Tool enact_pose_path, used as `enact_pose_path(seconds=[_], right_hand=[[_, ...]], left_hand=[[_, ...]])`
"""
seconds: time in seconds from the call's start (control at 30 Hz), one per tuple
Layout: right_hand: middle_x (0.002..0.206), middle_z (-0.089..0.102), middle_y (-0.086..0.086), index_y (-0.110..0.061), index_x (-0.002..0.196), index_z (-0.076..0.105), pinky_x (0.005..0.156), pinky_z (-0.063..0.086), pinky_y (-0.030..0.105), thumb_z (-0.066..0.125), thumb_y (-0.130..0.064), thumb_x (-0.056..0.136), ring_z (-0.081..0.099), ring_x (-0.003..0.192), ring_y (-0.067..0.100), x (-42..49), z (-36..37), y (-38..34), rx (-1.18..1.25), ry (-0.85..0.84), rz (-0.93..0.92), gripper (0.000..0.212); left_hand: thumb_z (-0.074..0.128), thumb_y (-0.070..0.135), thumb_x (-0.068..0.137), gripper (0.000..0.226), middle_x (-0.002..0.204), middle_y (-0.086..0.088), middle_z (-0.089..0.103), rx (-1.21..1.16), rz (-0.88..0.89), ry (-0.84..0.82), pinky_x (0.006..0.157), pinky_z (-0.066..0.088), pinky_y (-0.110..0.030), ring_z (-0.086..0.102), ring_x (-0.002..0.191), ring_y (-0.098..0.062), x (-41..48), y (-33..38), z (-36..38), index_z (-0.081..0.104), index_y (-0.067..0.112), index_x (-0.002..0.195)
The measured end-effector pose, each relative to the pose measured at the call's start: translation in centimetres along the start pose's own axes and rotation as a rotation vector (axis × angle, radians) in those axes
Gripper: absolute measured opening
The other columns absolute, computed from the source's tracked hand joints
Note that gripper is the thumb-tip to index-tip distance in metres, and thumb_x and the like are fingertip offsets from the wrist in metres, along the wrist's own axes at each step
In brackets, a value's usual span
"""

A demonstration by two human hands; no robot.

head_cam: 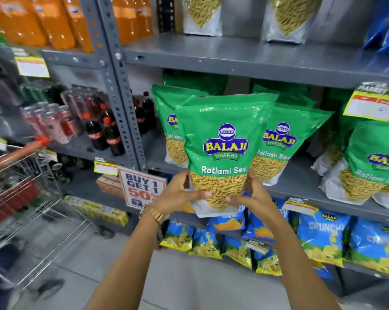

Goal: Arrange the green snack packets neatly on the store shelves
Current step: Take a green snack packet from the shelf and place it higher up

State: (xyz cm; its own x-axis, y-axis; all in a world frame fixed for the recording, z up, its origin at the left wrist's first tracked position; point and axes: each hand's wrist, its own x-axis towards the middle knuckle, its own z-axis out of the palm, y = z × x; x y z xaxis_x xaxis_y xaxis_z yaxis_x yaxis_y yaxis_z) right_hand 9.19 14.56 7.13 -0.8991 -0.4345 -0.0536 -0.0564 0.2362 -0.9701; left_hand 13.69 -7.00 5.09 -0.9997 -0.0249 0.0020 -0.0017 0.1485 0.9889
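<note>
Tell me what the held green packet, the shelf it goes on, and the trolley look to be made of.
Green packet: glossy plastic film, likely; it shows glare, crinkles and a clear window onto the sev.
Shelf: grey painted metal, judging by the perforated upright.
Trolley: bare shiny wire, apparently steel, with an orange handle, probably plastic.

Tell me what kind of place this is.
Most likely a supermarket aisle: grey metal shelves stocked with green snack packets, yellow price tags on the shelf edges, a "Buy 1 Get 1" sign, and a shopping cart.
</note>
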Motion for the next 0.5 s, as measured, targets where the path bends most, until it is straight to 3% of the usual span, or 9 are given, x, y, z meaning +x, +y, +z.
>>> enact_pose_path(seconds=[0.03,0.1,0.17,0.27,0.37,0.5], right_hand=[[0.127,0.046,-0.029,-0.038,0.13,0.034,0.087,0.043,0.007,0.077,-0.004,0.075,0.051,0.116,-0.01,-1.0,0.0,-0.7,-0.002,0.005,-0.026,0.077],[0.105,0.047,-0.041,-0.046,0.109,0.039,0.071,0.043,-0.003,0.078,-0.003,0.073,0.052,0.09,-0.03,-2.4,-0.3,-2.6,0.014,0.043,-0.111,0.067],[0.101,0.062,-0.038,-0.044,0.106,0.05,0.074,0.048,0.004,0.084,-0.009,0.067,0.06,0.096,-0.02,-2.9,-0.9,-4.9,0.007,0.078,-0.208,0.063],[0.121,0.067,-0.012,-0.031,0.13,0.049,0.087,0.054,0.024,0.086,-0.024,0.062,0.065,0.109,0.003,-2.4,-1.7,-8.7,0.013,0.153,-0.34,0.078],[0.121,0.068,-0.007,-0.023,0.132,0.048,0.087,0.055,0.021,0.082,-0.019,0.066,0.067,0.107,0.005,-1.1,-2.6,-13.5,0.034,0.232,-0.483,0.074],[0.117,0.069,-0.005,-0.028,0.12,0.052,0.087,0.056,0.023,0.081,-0.02,0.068,0.068,0.105,0.008,1.9,-3.8,-19.4,0.099,0.312,-0.626,0.06]], left_hand=[[0.085,0.031,0.067,0.071,0.132,0.006,0.063,0.019,0.011,-0.018,0.108,0.044,-0.048,0.058,0.125,-0.015,-0.6,0.9,-0.3,0.054,0.027,0.13],[0.085,0.039,0.063,0.08,0.134,0.008,0.061,0.052,0.047,-0.018,0.109,0.043,-0.048,0.056,0.127,-0.014,-1.3,2.9,-1.2,0.05,0.027,0.134],[0.084,0.04,0.066,0.087,0.139,0.008,0.057,0.066,0.115,0.003,0.109,0.043,-0.046,0.054,0.129,-0.013,-1.4,5.8,-1.8,0.041,0.029,0.14],[0.081,0.047,0.068,0.087,0.137,0.003,0.057,0.099,0.221,0.041,0.109,0.043,-0.045,0.055,0.128,-0.017,-1.0,10.7,-2.3,0.033,0.035,0.14],[0.073,0.038,0.077,0.066,0.121,0.008,0.064,0.125,0.362,0.102,0.101,0.048,-0.034,0.062,0.115,-0.009,-0.2,16.4,-2.8,0.037,0.032,0.131],[0.069,0.033,0.084,0.045,0.122,0.011,0.066,0.153,0.582,0.204,0.106,0.047,-0.041,0.062,0.116,-0.007,2.6,22.9,-3.8,0.049,0.034,0.124]])
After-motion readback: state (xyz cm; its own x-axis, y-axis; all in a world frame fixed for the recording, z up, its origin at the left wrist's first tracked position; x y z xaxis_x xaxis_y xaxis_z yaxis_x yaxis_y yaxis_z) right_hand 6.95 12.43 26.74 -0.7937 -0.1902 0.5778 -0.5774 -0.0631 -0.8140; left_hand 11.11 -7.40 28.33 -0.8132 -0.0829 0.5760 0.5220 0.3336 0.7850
